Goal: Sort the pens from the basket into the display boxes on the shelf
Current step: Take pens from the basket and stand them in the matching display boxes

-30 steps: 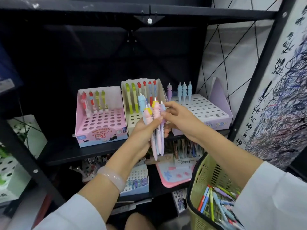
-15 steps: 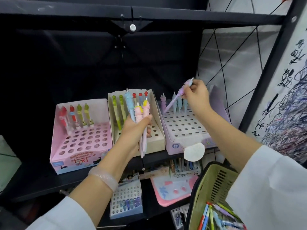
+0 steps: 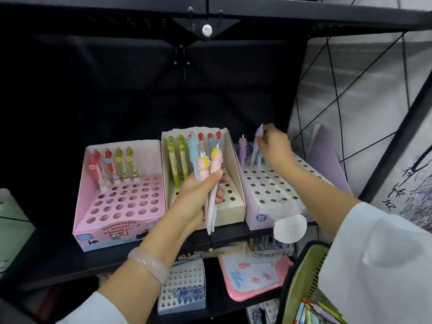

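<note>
Three display boxes stand side by side on the black shelf: a pink box (image 3: 121, 220), a cream box (image 3: 231, 213) and a lilac box (image 3: 275, 195), each with a few pens in its back row. My left hand (image 3: 198, 192) grips a bunch of pastel pens (image 3: 211, 183) upright in front of the cream box. My right hand (image 3: 273, 148) pinches a lilac pen (image 3: 258, 139) by its top, its tip down at the back row of the lilac box beside other pens. The green basket (image 3: 301, 284) with several pens hangs at the lower right.
The shelf above (image 3: 210, 17) overhangs the boxes. A round white tag (image 3: 289, 226) hangs at the shelf edge. Lower shelves hold a small blue pen box (image 3: 182, 291) and a pink board (image 3: 254, 277). A wire grid and scribbled paper stand on the right.
My right hand took one lilac pen from the bunch, carried it right, and has brought it down upright into the lilac box's back row. My left hand keeps the bunch steady.
</note>
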{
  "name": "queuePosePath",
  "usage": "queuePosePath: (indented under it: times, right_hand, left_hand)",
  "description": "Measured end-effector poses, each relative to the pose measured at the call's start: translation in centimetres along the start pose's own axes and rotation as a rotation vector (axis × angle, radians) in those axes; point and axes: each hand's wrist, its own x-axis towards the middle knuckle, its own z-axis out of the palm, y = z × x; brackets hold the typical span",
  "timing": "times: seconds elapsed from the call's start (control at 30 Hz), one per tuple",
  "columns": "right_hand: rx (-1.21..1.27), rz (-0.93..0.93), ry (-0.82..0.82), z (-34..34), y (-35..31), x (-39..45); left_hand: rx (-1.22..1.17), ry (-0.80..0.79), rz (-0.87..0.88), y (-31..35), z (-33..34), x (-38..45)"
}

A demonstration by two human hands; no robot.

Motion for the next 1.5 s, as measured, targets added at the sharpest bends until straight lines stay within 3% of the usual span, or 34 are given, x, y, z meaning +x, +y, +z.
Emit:
queuePosePath:
  times: [0.2, 0.37, 0.5, 0.6, 0.7, 0.8, 0.93, 1.03, 1.17, 1.3, 1.5]
  right_hand:
    - [-0.228, 0.027, -0.05, 0.6, -0.5, 0.3]
    - [-0.284, 0.034, -0.296, 1.3, -0.4, 0.4]
    - [-0.212, 0.05, -0.19, 2.1, 0.0, -1.2]
    - [0.045, 0.055, 0.005, 1.8, -0.8, -2.3]
    - [0.535, 0.135, -0.24, 0.9, -2.6, -4.2]
    - [0.688, 0.107, -0.55, -0.3, -3.3, -6.2]
    - [0.85, 0.102, -0.629, -1.8, -2.6, -6.7]
    - [0.918, 0.178, -0.549, -2.5, -2.3, -6.9]
    - [1.053, 0.359, -0.203, -4.5, -1.3, -5.0]
    - [0.704, 0.262, 0.079, -6.1, 1.7, -2.3]
    - [0.318, 0.166, 0.156, -6.5, 4.7, 0.4]
  left_hand:
    - [-0.106, -0.026, -0.014, -0.3, 0.0, -0.3]
    - [-0.114, -0.015, 0.001, -0.2, 0.0, -0.4]
    - [-0.082, -0.016, 0.041, 0.0, -0.1, -0.8]
    - [-0.066, -0.016, 0.069, 0.2, 0.2, -0.9]
    - [-0.084, -0.008, 0.066, 0.2, 1.0, -0.9]
    - [-0.076, 0.007, 0.06, 0.0, 2.1, -1.1]
    - [-0.041, 0.066, 0.053, -0.3, 3.7, -1.2]
    - [-0.082, 0.075, 0.023, -0.4, 4.9, -1.1]
    - [-0.099, 0.131, 0.003, -0.6, 5.6, -0.8]
    - [0.012, 0.188, 0.012, -1.0, 5.3, -0.2]
    - [0.04, 0.2, 0.044, -1.3, 5.4, 1.0]
